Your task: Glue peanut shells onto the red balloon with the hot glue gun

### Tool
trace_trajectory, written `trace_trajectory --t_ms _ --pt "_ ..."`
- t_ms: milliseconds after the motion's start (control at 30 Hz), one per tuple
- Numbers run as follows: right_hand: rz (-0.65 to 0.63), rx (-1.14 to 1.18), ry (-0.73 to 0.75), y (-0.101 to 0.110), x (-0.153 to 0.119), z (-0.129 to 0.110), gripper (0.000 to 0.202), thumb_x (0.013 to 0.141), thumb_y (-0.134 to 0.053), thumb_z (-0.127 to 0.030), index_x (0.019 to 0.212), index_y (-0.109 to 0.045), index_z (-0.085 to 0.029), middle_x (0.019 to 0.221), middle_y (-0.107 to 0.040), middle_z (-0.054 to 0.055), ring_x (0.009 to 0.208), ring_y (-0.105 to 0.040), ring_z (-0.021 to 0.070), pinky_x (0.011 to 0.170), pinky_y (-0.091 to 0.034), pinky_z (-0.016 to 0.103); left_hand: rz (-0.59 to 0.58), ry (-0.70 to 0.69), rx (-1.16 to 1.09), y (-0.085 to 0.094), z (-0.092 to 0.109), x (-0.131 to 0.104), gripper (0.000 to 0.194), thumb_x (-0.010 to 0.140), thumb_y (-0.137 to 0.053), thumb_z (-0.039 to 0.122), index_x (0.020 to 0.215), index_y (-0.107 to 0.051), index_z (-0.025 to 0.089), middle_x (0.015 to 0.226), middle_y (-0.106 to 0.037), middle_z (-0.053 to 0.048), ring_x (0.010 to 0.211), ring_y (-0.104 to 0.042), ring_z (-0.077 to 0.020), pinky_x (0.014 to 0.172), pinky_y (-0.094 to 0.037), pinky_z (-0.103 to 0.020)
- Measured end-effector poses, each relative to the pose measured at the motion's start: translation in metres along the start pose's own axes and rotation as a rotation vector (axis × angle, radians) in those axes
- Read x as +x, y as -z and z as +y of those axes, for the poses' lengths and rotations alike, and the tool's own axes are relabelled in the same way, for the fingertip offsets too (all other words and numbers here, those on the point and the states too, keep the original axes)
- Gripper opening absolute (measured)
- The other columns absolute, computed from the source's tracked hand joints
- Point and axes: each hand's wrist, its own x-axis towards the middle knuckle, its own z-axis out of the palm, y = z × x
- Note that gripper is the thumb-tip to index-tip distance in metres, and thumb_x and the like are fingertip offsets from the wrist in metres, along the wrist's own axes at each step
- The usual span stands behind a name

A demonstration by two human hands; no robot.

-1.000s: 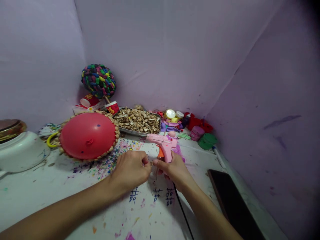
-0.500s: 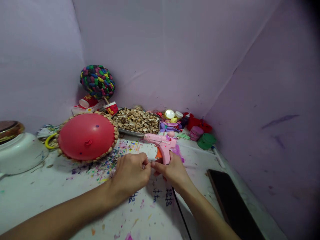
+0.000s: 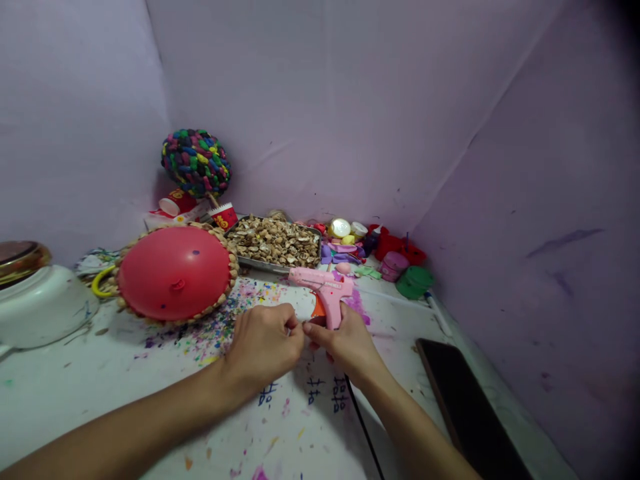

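Observation:
My left hand [image 3: 265, 343] is closed, its thumb and forefinger pressed together toward the right hand. What it pinches, if anything, is hidden. My right hand [image 3: 350, 343] meets it, thumb pointing left and fingers curled under; whatever lies between them is too small to make out. Just behind stands a pink glue gun [image 3: 327, 288], nozzle to the left, its handle base close to my right hand; I cannot tell whether they touch. A white object with an orange end [image 3: 305, 303] sits below the nozzle. To the left, a red balloon [image 3: 173, 273] is ringed by nutshells.
A metal tray of shells [image 3: 277, 241] lies behind. Colourful clay tubs [image 3: 414, 282] stand back right. A phone [image 3: 465, 407] lies right, a black cord [image 3: 365, 427] in front. At left are a white pot [image 3: 45, 310] and a multicoloured ball [image 3: 196, 162] above a red cup [image 3: 223, 217].
The view has shifted very slightly. Both hands keep nearly the same pose, and the glue gun and balloon stay in place.

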Motion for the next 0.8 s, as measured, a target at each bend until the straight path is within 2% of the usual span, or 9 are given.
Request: trace_trajectory --t_ms 433,533,633,800 --pt "0.071 -0.041 0.004 -0.003 0.001 0.003 0.019 0.055 -0.059 -0.013 0.068 -0.048 -0.019 0.054 -0.058 -0.004 0.043 -0.051 0.0099 0.039 -0.037 0.019 -0.036 0.036 -0.121 -0.003 0.000 0.000 0.018 0.069 -0.051 0.029 0.056 -0.060 0.020 0.052 -0.057 0.000 0.050 -0.047 -0.0124 0.049 -0.026 -0.025" --pt "0.092 -0.036 -0.038 0.000 0.004 0.003 0.017 0.056 -0.060 -0.015 0.067 -0.047 -0.019 0.047 -0.055 -0.006 0.036 -0.048 0.0088 0.034 -0.035 0.019 -0.132 0.051 -0.392 -0.004 -0.003 0.008 0.016 0.068 -0.053 0.029 0.057 -0.058 0.018 0.052 -0.054 0.002 0.050 -0.045 -0.0105 0.048 -0.028 -0.023" --pt "0.091 -0.007 -0.082 0.004 0.005 0.002 0.017 0.057 -0.060 -0.017 0.066 -0.046 -0.019 0.045 -0.052 -0.007 0.034 -0.049 0.0096 0.030 -0.033 0.018 -0.261 0.150 -0.719 -0.006 -0.004 0.014 0.014 0.066 -0.055 0.028 0.058 -0.053 0.016 0.049 -0.048 0.005 0.043 -0.039 -0.0071 0.044 -0.027 -0.021" --pt "0.076 0.003 -0.097 0.005 0.004 -0.002 0.014 0.058 -0.058 -0.016 0.066 -0.047 -0.020 0.044 -0.051 -0.006 0.035 -0.050 0.0098 0.029 -0.033 0.017 -0.461 0.363 -0.975 -0.005 -0.004 0.016 0.020 0.067 -0.058 0.033 0.060 -0.052 0.016 0.046 -0.047 0.005 0.033 -0.032 -0.0036 0.036 -0.017 -0.020"
